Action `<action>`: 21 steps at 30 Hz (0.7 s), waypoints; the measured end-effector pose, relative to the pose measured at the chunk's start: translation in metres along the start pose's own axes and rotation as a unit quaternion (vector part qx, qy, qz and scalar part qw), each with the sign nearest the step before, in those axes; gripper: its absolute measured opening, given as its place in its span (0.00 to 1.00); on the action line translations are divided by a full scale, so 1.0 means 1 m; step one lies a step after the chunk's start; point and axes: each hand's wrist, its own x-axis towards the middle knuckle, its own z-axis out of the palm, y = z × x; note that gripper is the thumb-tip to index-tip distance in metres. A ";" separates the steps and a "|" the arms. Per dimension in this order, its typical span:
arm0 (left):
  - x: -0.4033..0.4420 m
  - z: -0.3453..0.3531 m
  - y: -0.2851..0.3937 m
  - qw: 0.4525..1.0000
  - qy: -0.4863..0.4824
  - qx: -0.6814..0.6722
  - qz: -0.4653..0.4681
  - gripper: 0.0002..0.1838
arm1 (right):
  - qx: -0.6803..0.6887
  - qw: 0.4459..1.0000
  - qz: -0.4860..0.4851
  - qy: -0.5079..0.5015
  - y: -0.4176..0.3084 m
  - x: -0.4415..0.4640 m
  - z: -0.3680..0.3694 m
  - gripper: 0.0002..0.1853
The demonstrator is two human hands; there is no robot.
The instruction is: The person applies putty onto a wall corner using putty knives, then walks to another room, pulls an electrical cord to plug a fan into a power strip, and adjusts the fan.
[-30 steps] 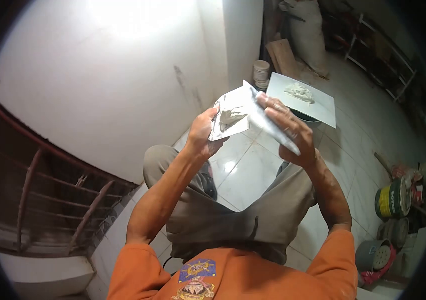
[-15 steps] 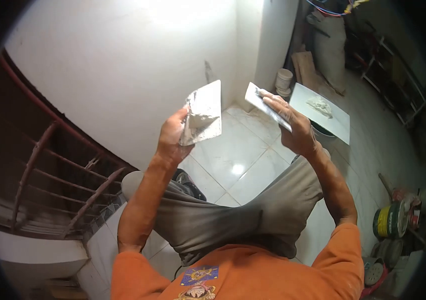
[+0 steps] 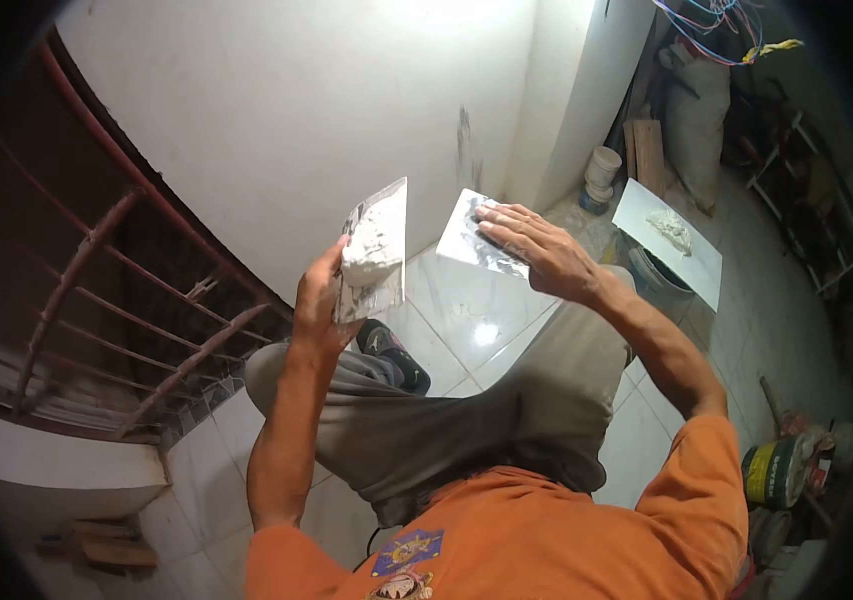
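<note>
My left hand (image 3: 321, 290) is closed on the edge of a flat putty spreader (image 3: 372, 300), held tilted in front of the white wall. A thick lump of white putty (image 3: 374, 240) sits on that spreader. To its right, my right hand (image 3: 552, 252) grips a second putty spreader (image 3: 459, 232), fingers laid along its smeared face and the thumb hidden. The two spreaders are apart, with a gap of floor and wall between them.
On the right, a white board (image 3: 637, 206) carrying a putty heap (image 3: 669, 232) rests on a bucket (image 3: 655, 275). Small tubs (image 3: 602, 168) stand by the wall corner. A red-framed metal grille (image 3: 97, 245) is at left. Loose wires (image 3: 722, 22) hang at upper right.
My left hand and its spreader have moved left and turned, showing more of the putty. The right spreader has swung left and turned its broad face into view. The camera view has shifted.
</note>
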 end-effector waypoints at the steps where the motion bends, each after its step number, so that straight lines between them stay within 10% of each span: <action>1: 0.001 0.000 -0.001 1.000 -0.008 -0.017 -0.007 0.19 | 0.003 0.999 -0.012 0.035 -0.011 0.006 -0.004 0.25; 7: 0.003 0.004 -0.032 0.996 -0.042 -0.041 -0.060 0.20 | 0.014 0.996 -0.067 0.064 -0.057 0.024 0.004 0.26; 13: -0.005 -0.018 -0.015 0.994 -0.081 0.005 0.075 0.18 | -0.183 0.982 0.003 -0.053 0.002 -0.019 0.011 0.28; 16: 0.007 -0.016 0.008 0.993 0.008 0.058 0.099 0.17 | 0.005 0.978 0.204 0.034 0.027 -0.023 -0.009 0.20; 21: 0.071 0.003 0.035 0.996 0.043 0.011 0.072 0.18 | 0.419 0.796 0.416 0.134 0.093 0.002 -0.025 0.11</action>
